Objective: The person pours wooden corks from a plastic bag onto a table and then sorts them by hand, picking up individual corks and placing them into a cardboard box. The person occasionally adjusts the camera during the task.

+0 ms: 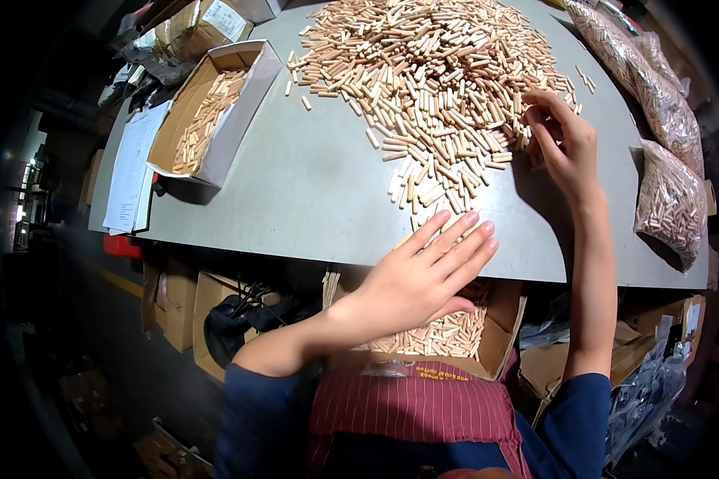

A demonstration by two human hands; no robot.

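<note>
A large pile of short wooden dowel pins spreads over the grey table, with a tongue of loose pins reaching toward the near edge. My left hand lies palm down at that edge, its fingers stretched over the nearest pins and partly hiding them. Below it, a cardboard box holds more dowel pins. At the right side of the pile my right hand has its fingers loosely curved and apart, close to the pins. No pin shows between them, though the palm is turned from view.
To the left stand an open carton of dowel pins and a stack of papers. Clear plastic bags of pins line the right edge. Under the table are a carton with black items and crumpled clear plastic.
</note>
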